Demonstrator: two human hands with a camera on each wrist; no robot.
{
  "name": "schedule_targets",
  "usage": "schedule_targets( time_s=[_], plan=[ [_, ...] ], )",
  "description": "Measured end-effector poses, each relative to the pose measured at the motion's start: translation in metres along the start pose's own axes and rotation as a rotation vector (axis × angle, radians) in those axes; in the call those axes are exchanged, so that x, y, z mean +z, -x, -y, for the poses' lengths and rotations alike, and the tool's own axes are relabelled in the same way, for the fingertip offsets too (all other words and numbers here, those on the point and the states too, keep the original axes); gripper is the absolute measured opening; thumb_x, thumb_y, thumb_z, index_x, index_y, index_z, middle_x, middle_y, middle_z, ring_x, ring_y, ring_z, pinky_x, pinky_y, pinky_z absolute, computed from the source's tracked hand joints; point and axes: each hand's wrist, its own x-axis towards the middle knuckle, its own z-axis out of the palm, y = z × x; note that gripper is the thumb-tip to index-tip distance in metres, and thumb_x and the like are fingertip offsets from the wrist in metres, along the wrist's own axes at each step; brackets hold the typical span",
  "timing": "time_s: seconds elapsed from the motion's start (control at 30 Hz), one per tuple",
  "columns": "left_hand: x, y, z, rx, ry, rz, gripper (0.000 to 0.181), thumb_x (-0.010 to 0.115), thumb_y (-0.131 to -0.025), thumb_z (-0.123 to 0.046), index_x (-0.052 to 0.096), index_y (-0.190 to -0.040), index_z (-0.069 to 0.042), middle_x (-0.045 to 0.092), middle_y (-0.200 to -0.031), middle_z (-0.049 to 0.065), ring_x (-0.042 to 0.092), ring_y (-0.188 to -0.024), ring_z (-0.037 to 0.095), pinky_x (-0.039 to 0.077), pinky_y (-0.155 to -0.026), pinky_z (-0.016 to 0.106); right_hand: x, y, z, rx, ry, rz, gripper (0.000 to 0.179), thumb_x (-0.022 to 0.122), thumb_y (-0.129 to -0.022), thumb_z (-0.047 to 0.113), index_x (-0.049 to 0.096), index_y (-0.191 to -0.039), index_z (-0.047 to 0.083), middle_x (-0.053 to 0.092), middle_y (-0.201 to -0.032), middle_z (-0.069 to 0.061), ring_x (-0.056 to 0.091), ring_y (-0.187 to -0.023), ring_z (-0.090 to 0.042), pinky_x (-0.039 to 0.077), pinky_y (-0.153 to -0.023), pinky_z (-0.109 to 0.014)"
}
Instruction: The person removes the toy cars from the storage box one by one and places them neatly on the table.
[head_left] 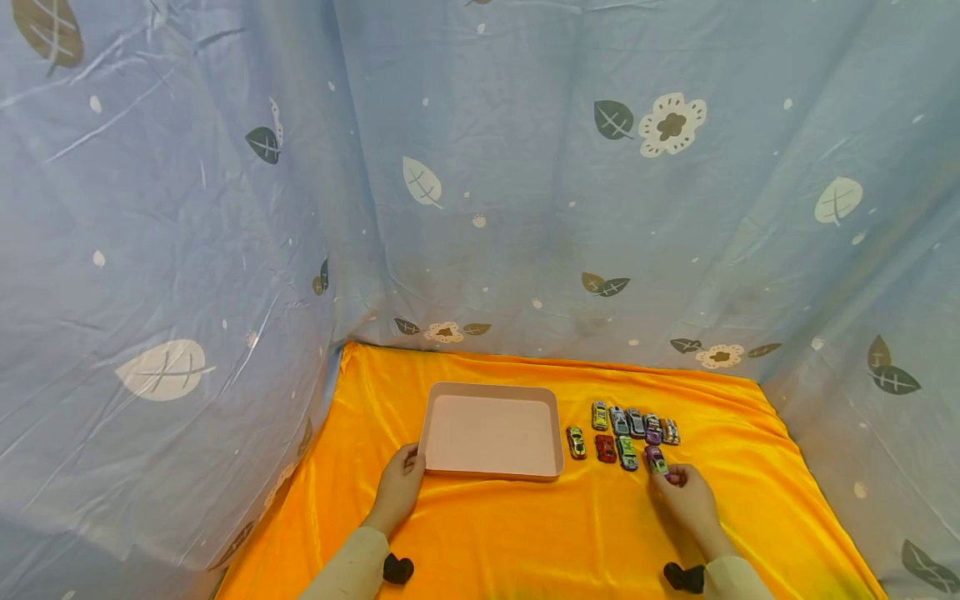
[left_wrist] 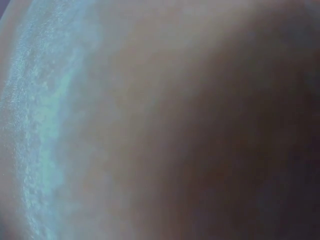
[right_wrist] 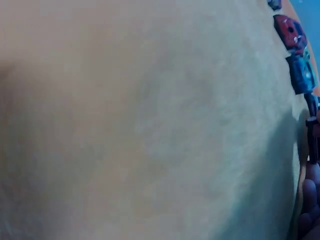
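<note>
My left hand [head_left: 397, 490] holds the near left corner of a shallow pink tray [head_left: 491, 433], thumb at its rim. On the right, my right hand [head_left: 692, 502] pinches the near end of a purple and green toy car [head_left: 656, 457]. Beside it stand a green toy car [head_left: 627, 452], a red toy car [head_left: 605, 448] and a yellow one [head_left: 576, 442] near the tray. Blurred surfaces fill the left wrist view. At the right edge of the right wrist view are some fingers [right_wrist: 310, 195] and a red toy car [right_wrist: 290, 32].
Behind the front cars is a back row, from a yellow car [head_left: 599, 415] to an orange and white one [head_left: 671, 431]. An orange cloth [head_left: 517, 533] covers the table. Patterned blue curtains [head_left: 510, 250] hang along the back and both sides.
</note>
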Motion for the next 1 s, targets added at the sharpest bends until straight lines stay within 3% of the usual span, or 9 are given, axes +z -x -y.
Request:
schedule_targets(
  time_s=[0.13, 0.37, 0.63, 1.0],
  plan=[
    [0.002, 0.0, -0.002, 0.006, 0.003, 0.001, 0.037, 0.051, -0.102, -0.03, 0.056, -0.132, -0.009, 0.063, -0.114, 0.006, 0.061, -0.103, 0.021, 0.05, -0.09, 0.041, -0.003, 0.0, -0.003, -0.007, 0.0, 0.031, 0.056, 0.062, -0.092, 0.042, 0.051, -0.115, -0.007, 0.058, -0.102, -0.019, 0.056, -0.093, -0.031, 0.047, -0.079, -0.041],
    [0.006, 0.0, -0.004, 0.007, 0.001, 0.009, 0.037, 0.051, -0.102, -0.029, 0.056, -0.132, -0.009, 0.063, -0.114, 0.006, 0.061, -0.104, 0.021, 0.05, -0.091, 0.042, -0.003, 0.001, -0.006, -0.038, 0.045, 0.047, 0.059, 0.065, -0.087, 0.053, 0.059, -0.106, -0.003, 0.059, -0.089, -0.01, 0.054, -0.078, -0.021, 0.046, -0.067, -0.032],
    [0.005, -0.002, -0.007, 0.003, -0.007, 0.021, 0.041, 0.051, -0.101, -0.035, 0.054, -0.133, -0.01, 0.062, -0.117, 0.006, 0.06, -0.107, 0.023, 0.049, -0.092, 0.044, -0.002, 0.001, -0.004, -0.034, 0.078, 0.003, 0.066, 0.063, -0.084, 0.062, 0.062, -0.103, -0.001, 0.062, -0.101, -0.017, 0.057, -0.089, -0.03, 0.048, -0.074, -0.043],
    [-0.002, -0.001, -0.003, -0.01, -0.025, 0.018, 0.039, 0.051, -0.101, -0.033, 0.054, -0.132, -0.009, 0.062, -0.117, 0.007, 0.06, -0.105, 0.023, 0.049, -0.092, 0.044, 0.007, -0.002, 0.0, -0.024, 0.056, 0.009, 0.065, 0.064, -0.082, 0.065, 0.065, -0.102, 0.003, 0.063, -0.1, -0.012, 0.056, -0.087, -0.027, 0.047, -0.071, -0.038]
  ],
)
